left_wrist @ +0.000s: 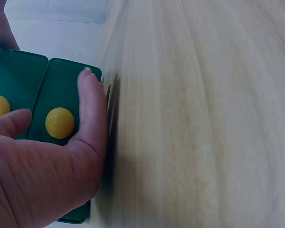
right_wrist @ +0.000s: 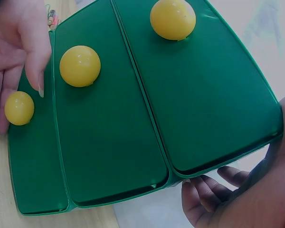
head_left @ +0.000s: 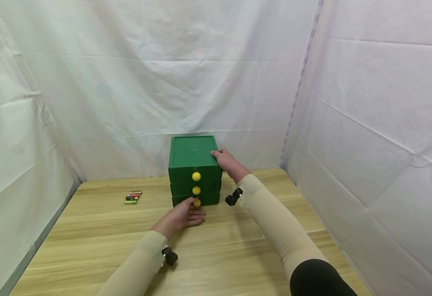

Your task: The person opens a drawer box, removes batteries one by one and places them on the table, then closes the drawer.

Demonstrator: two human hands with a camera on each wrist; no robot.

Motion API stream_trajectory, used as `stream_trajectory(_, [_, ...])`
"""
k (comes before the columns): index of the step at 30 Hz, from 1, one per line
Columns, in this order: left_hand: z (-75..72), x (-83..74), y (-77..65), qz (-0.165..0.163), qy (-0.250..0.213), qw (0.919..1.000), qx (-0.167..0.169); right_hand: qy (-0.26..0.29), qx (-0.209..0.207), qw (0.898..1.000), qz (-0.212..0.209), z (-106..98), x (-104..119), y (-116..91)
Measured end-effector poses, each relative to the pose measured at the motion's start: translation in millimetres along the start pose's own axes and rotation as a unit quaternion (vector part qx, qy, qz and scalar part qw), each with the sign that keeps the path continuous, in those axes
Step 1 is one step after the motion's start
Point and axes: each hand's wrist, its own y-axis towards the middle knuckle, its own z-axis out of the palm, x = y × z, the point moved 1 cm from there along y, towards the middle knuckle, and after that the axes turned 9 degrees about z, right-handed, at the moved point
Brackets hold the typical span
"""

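Observation:
A green drawer cabinet [head_left: 194, 151] stands on the table, its three stacked drawers pushed in. Each drawer has a round yellow knob on its front. My left hand [head_left: 184, 214] is at the bottom drawer's knob [left_wrist: 60, 123], thumb above and fingers below, extended; the left wrist view shows a gap around the knob. At the cabinet's upper right edge, my right hand [head_left: 230, 163] grips with the thumb on top and the fingers against the side wall, as the right wrist view [right_wrist: 213, 194] shows of the hand.
Several small batteries [head_left: 132, 197] lie together on the wooden table [head_left: 101, 238], left of the cabinet. White cloth walls [head_left: 157, 94] surround the table at the back and both sides.

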Motion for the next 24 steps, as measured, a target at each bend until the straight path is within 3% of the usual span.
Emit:
stream_trajectory(11, [1.2, 7.1, 9.0, 0.000, -0.116, 0.9928, -0.029, -0.005, -0.009, 1.000, -0.001, 2, -1, 1])
stream_trajectory(24, [10.1, 6.6, 9.9, 0.005, -0.106, 0.9932, -0.049, -0.005, -0.009, 1.000, -0.004, 1, -2, 2])
